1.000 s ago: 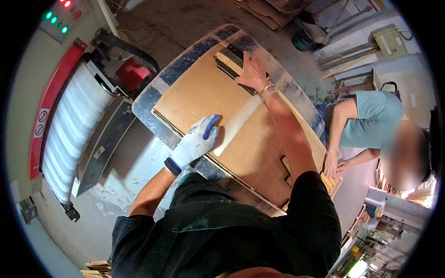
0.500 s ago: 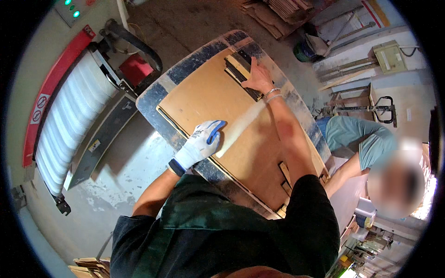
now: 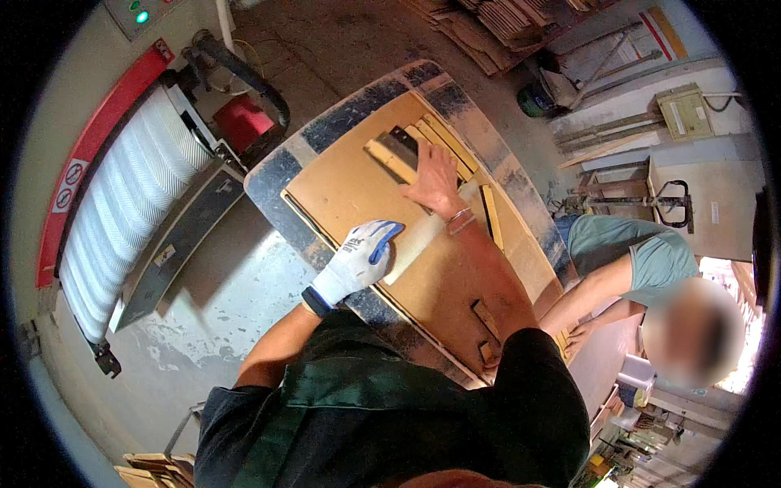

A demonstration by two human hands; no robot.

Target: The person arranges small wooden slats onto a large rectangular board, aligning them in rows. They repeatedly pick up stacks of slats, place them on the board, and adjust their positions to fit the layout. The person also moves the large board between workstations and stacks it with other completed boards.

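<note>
My right hand [image 3: 437, 180], bare and with bracelets at the wrist, is closed over a few short wooden strips [image 3: 392, 159] with dark faces. They are over the far part of a tan board [image 3: 350, 171] on a worn dark-blue table [image 3: 277, 183]. More wooden strips [image 3: 451, 146] lie beside that hand, toward the board's far right edge. My left hand [image 3: 362, 254], in a white glove with a blue palm, rests at the board's near-left edge, thumb and fingers apart. A pale band [image 3: 415, 248] crosses the board between my hands.
Another strip [image 3: 493, 215] and small dark-edged pieces [image 3: 486, 317] lie right of my forearm. At the right, a co-worker's hands [image 3: 576, 332] touch wood pieces by the table. A machine with a white ribbed belt [image 3: 122, 207] and red guard [image 3: 98, 154] stands left. Stacked sheets [image 3: 517, 28] lie beyond the table.
My right hand has moved left and nearer with some strips, away from others now visible at the board's far right. My left hand has barely shifted. The co-worker's hands have come into sight.
</note>
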